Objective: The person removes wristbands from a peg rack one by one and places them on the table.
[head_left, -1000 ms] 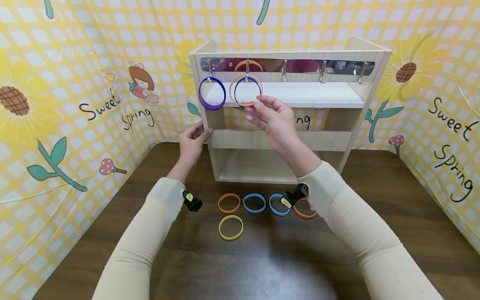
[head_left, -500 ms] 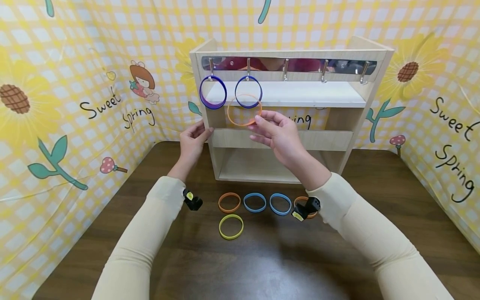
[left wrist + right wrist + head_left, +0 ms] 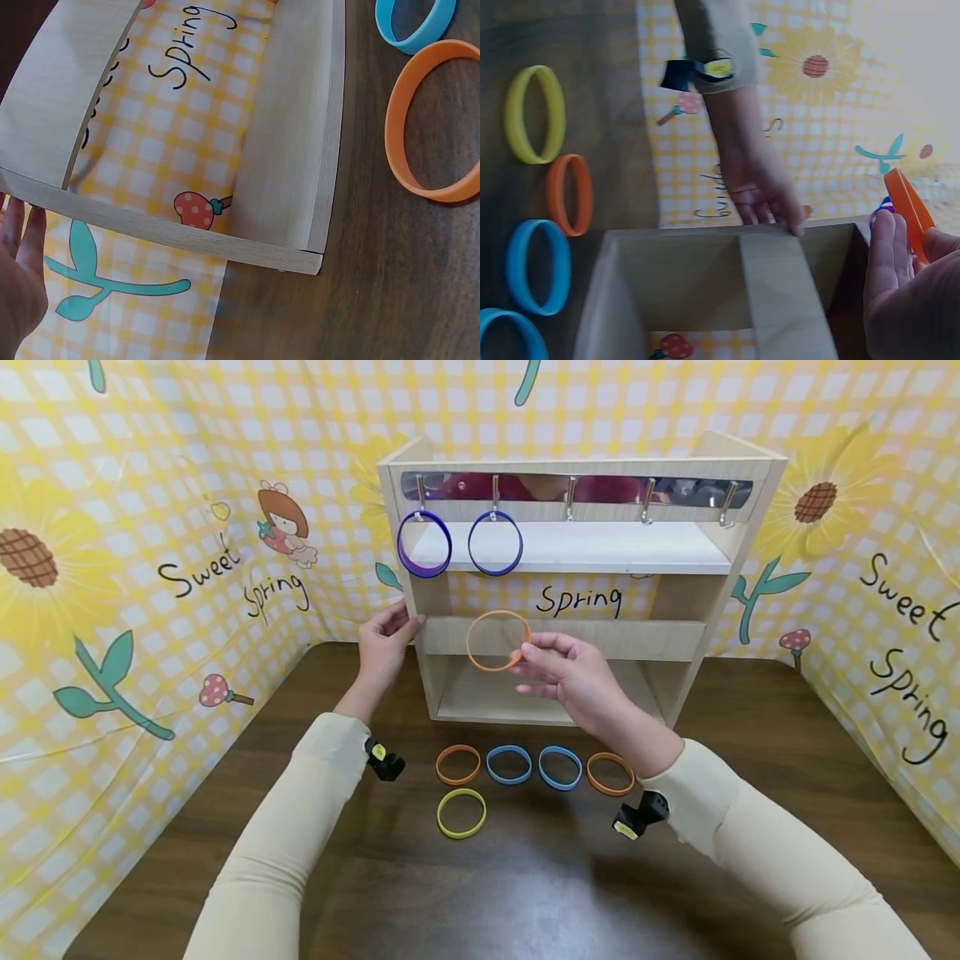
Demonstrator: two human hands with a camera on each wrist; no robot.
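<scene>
An orange ring [image 3: 469, 643] is pinched between thumb and fingers of my right hand [image 3: 585, 681], in front of the wooden shelf's lower crossboard. In the right wrist view the ring [image 3: 909, 214] stands up from the fingers of that hand [image 3: 915, 289]. My left hand [image 3: 382, 647] grips the left side of the shelf [image 3: 558, 637], thumb at the front edge; in the left wrist view its fingers [image 3: 31, 240] lie against the outer side. Blue and purple rings [image 3: 405, 560] hang on the leftmost hook, and a dark blue ring [image 3: 472, 556] on the second.
On the table [image 3: 450, 893], before the shelf, lie an orange ring [image 3: 439, 774], two light blue rings [image 3: 491, 774] [image 3: 545, 777], another orange ring [image 3: 594, 783] and a yellow ring [image 3: 441, 821]. Three hooks [image 3: 570, 500] at the right hold no rings. Patterned cloth surrounds the table.
My right hand has come down from the second hook with the orange ring, which no longer overlaps the dark blue one in view. My left hand has stayed at the shelf's side.
</scene>
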